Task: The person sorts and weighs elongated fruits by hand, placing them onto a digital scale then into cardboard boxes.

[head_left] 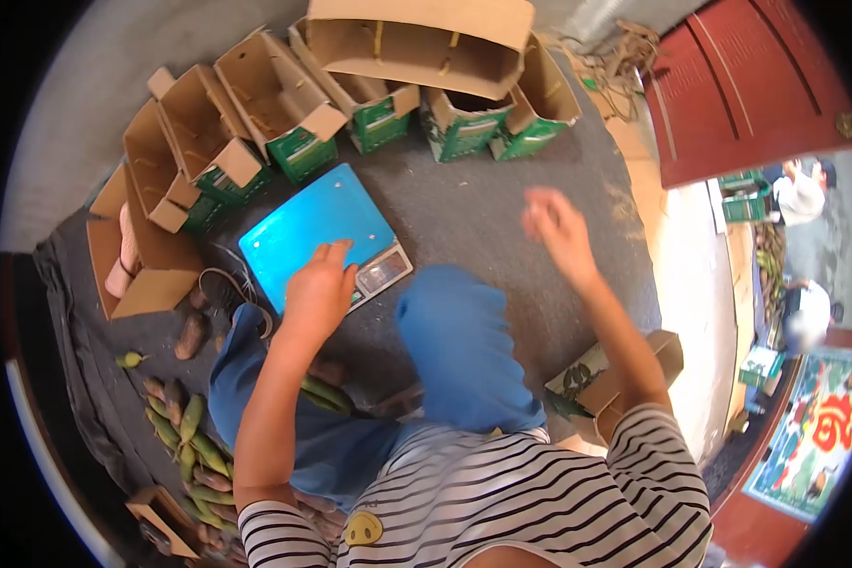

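Observation:
A digital scale (298,222) with a flat blue top lies on the dark ground sheet in front of me. My left hand (320,289) reaches over its near edge, fingers stretched over the blue top beside the display panel (383,270). Nothing shows in that hand. Off to the right, my right hand (557,227) hovers over the dark sheet, slightly blurred, its fingers loosely bent and apart with nothing between them. My knee (454,322), in blue trousers, rises between the two arms.
Several open green-and-brown cartons (279,109) stand in an arc behind the scale. Long green and brown vegetables (194,435) are heaped at my left. Another carton (620,379) sits beneath my right arm. People (800,194) are beyond the red door (743,85).

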Demonstrator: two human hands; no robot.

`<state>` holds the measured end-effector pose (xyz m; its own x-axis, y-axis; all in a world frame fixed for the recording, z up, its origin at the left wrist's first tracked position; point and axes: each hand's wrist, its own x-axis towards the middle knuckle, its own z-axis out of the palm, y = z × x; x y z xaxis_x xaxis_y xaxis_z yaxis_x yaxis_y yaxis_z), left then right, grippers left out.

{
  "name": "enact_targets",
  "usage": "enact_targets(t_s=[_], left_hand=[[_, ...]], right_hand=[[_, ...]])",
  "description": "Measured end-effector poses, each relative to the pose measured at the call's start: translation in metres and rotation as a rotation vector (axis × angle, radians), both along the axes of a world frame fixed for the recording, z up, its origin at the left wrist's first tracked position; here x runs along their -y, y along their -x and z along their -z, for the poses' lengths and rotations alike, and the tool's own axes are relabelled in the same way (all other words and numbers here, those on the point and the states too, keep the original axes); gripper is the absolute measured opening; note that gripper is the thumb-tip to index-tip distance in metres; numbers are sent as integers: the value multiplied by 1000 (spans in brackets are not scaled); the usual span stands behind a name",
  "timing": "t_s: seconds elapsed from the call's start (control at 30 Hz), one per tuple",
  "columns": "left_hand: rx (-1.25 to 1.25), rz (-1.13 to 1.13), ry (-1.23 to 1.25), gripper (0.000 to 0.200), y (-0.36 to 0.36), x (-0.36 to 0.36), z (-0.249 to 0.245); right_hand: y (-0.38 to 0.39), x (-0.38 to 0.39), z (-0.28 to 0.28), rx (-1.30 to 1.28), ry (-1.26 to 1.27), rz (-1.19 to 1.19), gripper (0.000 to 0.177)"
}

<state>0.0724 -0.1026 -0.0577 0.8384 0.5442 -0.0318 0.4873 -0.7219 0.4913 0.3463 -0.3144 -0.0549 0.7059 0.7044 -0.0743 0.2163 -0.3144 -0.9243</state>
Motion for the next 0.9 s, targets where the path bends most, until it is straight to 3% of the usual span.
enact_targets(t_s=[0.03, 0.1, 0.17, 0.2, 0.27, 0.33, 0.4, 0.43, 0.5, 0.53, 0.57, 0.6, 0.63, 0.7, 0.8, 0.9], left_hand=[[-28, -11, -37, 31, 2, 2, -1], [-101, 4, -54, 31, 6, 3, -3], [-105, 12, -68, 31, 11, 3, -3], [-103, 16, -72, 31, 12, 3, -3], [-107, 29, -79, 31, 16, 4, -2], [-112, 37, -123, 31, 19, 4, 6], [-133, 39, -132, 33, 20, 5, 8], [-110, 33, -149, 27, 21, 6, 10], [-98, 23, -130, 22, 23, 5, 9], [-91, 18, -111, 20, 22, 6, 8], [-60, 34, -122, 19, 22, 7, 7], [-35, 42, -133, 17, 22, 6, 4], [-14, 48, -144, 16, 24, 7, 5], [6, 82, -158, 18, 22, 11, 9], [68, 120, -232, 16, 17, 23, 20], [35, 198, -254, 13, 10, 35, 22]], right_hand=[[-16, -38, -5, 249, -51, -65, 21], [-50, -111, -8, 232, -119, -147, 22], [-77, -177, -13, -282, -67, -142, 42], [-88, -206, -10, -493, -82, -151, 60], [-112, -256, 11, -942, -326, -7, 81], [-127, -297, 20, -1100, -472, 237, 95], [-146, -332, 32, -1095, -554, 444, 82], [-173, -347, 45, -1199, -532, 432, 65], [-201, -364, 52, -1152, -705, 523, 29], [-213, -364, 50, -1130, -758, 521, 25], [-213, -359, 37, -1044, -762, 548, 29], [-192, -342, 20, -880, -886, 428, 36], [-163, -321, -8, -783, -831, 352, 40], [-132, -266, -39, -437, -787, 10, 41], [-57, -194, -115, 86, -500, 36, 44], [-14, -146, -167, 368, -350, -55, 38]])
